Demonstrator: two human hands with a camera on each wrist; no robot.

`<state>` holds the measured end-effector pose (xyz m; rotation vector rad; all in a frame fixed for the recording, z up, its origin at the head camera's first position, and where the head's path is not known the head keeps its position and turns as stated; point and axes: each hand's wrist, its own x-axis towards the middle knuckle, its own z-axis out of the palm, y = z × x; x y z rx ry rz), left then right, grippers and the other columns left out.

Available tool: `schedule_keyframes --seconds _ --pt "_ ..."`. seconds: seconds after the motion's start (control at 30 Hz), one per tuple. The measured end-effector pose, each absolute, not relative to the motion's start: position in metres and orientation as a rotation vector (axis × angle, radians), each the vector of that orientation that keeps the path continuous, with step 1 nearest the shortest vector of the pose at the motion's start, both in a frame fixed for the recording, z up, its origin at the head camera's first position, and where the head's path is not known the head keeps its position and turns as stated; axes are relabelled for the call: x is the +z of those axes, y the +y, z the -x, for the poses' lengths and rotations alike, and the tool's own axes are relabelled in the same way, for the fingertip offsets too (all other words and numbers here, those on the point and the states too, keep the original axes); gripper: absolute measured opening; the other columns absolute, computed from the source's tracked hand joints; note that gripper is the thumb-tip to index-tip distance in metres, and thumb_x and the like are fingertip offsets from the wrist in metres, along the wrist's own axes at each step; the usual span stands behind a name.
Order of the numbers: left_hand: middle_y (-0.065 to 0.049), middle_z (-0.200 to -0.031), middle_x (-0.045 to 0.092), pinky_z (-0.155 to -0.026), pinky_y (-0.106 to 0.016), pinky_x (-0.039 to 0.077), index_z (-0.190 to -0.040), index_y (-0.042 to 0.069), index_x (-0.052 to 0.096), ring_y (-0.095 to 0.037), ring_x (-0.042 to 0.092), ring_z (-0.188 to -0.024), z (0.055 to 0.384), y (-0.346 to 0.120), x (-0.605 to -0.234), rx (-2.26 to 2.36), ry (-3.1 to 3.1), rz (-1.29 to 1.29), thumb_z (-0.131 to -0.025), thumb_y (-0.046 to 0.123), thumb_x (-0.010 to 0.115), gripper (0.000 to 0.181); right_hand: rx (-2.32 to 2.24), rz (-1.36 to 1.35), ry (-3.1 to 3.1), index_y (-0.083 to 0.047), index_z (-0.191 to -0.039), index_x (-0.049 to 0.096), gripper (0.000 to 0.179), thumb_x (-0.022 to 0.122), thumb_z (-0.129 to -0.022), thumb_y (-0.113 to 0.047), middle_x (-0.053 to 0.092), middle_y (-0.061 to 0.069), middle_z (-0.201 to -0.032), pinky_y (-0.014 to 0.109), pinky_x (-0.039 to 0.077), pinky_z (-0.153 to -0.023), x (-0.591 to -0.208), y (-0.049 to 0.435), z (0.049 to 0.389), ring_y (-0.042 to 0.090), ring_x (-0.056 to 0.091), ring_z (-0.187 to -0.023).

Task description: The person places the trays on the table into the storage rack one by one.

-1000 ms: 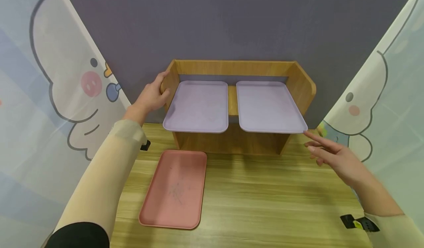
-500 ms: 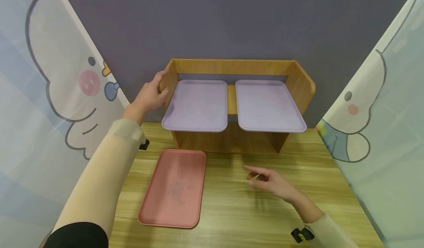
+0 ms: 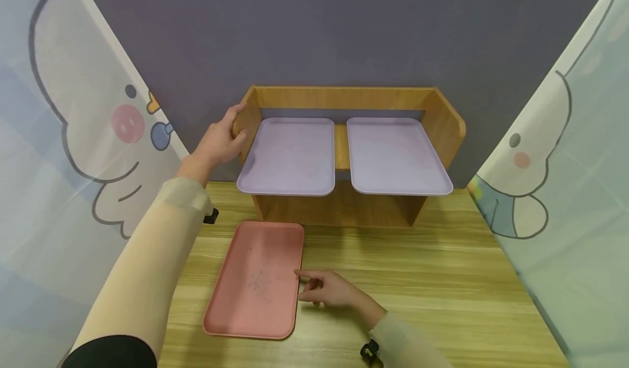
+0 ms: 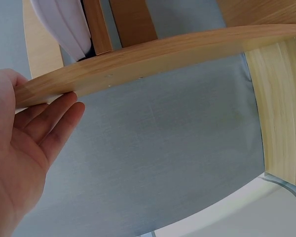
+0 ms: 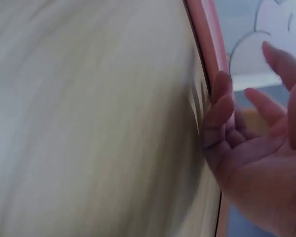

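My left hand [image 3: 219,140] holds the left side panel of a small wooden shelf [image 3: 344,98]. In the left wrist view, the fingers [image 4: 59,116] lie along one face of the panel's board [image 4: 153,57]. Two pale purple trays, a left one [image 3: 295,155] and a right one [image 3: 398,155], rest side by side on the shelf, their front ends jutting out. At the right rim of a pink tray [image 3: 253,280] is my right hand [image 3: 334,290], index finger extended and other fingers loosely bent. Whether it touches the rim, I cannot tell.
The shelf and pink tray stand on a wood-grain table [image 3: 417,280]. A dark grey wall [image 3: 344,29] rises behind. Cartoon-printed cloth hangs on the left [image 3: 88,138] and on the right [image 3: 565,193].
My right hand has moved left and toward me, from the right purple tray's front corner across the table to the pink tray's right rim. The left hand stays on the shelf's side panel.
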<state>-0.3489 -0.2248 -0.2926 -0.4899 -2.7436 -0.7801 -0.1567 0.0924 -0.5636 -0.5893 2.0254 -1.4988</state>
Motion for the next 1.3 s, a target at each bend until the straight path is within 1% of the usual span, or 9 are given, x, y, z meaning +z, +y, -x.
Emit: schedule_keyframes --seconds 0.13,0.37,0.6,0.77,0.9,1.0,1.13,1.23,1.3 --pt "-0.034 -0.128 0.07 -0.081 -0.053 0.053 -0.177 0.03 0.02 -0.04 0.068 -0.086 0.348 -0.226 -0.292 -0.782 -2.754 0.483 -0.111 0.031 0.045 0.07 -1.367 0.581 2.198 -0.016 -0.16 0.06 0.068 0.085 -0.098 -0.03 0.073 -0.002 -0.092 0.022 0.045 -0.062 -0.568 0.066 0.152 0.005 0.055 -0.069" --pt "-0.023 -0.095 0.068 -0.077 -0.049 0.048 -0.176 0.028 0.023 -0.033 0.06 -0.07 0.348 -0.228 -0.293 -0.766 -2.729 0.495 -0.111 0.03 0.046 0.07 -0.855 0.615 2.616 -0.024 -0.156 0.065 0.068 0.086 -0.093 -0.039 0.075 0.004 -0.141 0.031 0.057 -0.092 -0.562 0.035 0.144 0.019 0.071 -0.121" --pt "-0.034 -0.123 0.07 -0.087 -0.057 0.051 -0.176 0.029 0.022 -0.042 0.065 -0.088 0.347 -0.228 -0.293 -0.778 -2.729 0.485 -0.11 0.03 0.046 0.07 -1.203 0.457 2.425 -0.018 -0.154 0.066 0.064 0.076 -0.091 -0.006 0.076 0.008 -0.094 0.025 0.044 -0.061 -0.564 0.035 0.142 0.011 0.055 -0.067" --pt "-0.034 -0.124 0.071 -0.087 -0.057 0.051 -0.176 0.029 0.021 -0.042 0.066 -0.085 0.346 -0.227 -0.292 -0.78 -2.743 0.481 -0.111 0.028 0.047 0.071 -1.491 0.402 2.17 -0.014 -0.155 0.065 0.067 0.066 -0.09 0.004 0.065 0.003 -0.064 0.023 0.048 -0.052 -0.568 0.044 0.142 0.01 0.055 -0.051" --pt "-0.035 -0.129 0.069 -0.087 -0.058 0.051 -0.176 0.028 0.022 -0.043 0.066 -0.088 0.346 -0.226 -0.292 -0.777 -2.739 0.487 -0.11 0.027 0.048 0.071 -1.519 0.487 2.099 -0.016 -0.158 0.062 0.067 0.059 -0.093 0.003 0.08 0.001 -0.107 0.02 0.04 -0.05 -0.571 0.049 0.145 0.005 0.041 -0.047" --pt "-0.037 -0.136 0.067 -0.09 -0.059 0.052 -0.176 0.027 0.022 -0.045 0.067 -0.095 0.347 -0.225 -0.292 -0.778 -2.736 0.487 -0.11 0.026 0.048 0.071 -1.502 0.542 2.082 -0.017 -0.161 0.058 0.064 0.064 -0.098 -0.005 0.068 0.002 -0.15 0.021 0.038 -0.056 -0.572 0.052 0.146 0.005 0.03 -0.05" --pt "-0.037 -0.138 0.066 -0.09 -0.059 0.052 -0.177 0.028 0.021 -0.045 0.067 -0.097 0.348 -0.225 -0.293 -0.781 -2.739 0.486 -0.11 0.027 0.048 0.071 -1.508 0.516 2.093 -0.018 -0.164 0.054 0.072 0.082 -0.098 -0.021 0.053 0.003 -0.168 0.02 0.048 -0.087 -0.573 0.053 0.145 0.0 0.062 -0.097" --pt "-0.035 -0.133 0.068 -0.086 -0.057 0.053 -0.177 0.028 0.021 -0.042 0.067 -0.091 0.347 -0.225 -0.294 -0.782 -2.734 0.491 -0.111 0.028 0.048 0.071 -1.542 0.483 2.111 -0.017 -0.164 0.054 0.077 0.087 -0.094 -0.025 0.049 0.001 -0.171 0.019 0.044 -0.11 -0.572 0.053 0.143 0.007 0.044 -0.151" --pt "-0.034 -0.124 0.072 -0.084 -0.056 0.053 -0.176 0.028 0.022 -0.04 0.068 -0.085 0.347 -0.226 -0.294 -0.783 -2.73 0.494 -0.111 0.027 0.048 0.071 -1.572 0.485 2.108 -0.015 -0.163 0.054 0.077 0.087 -0.094 -0.024 0.049 0.002 -0.171 0.02 0.043 -0.115 -0.572 0.054 0.142 0.017 0.04 -0.158"
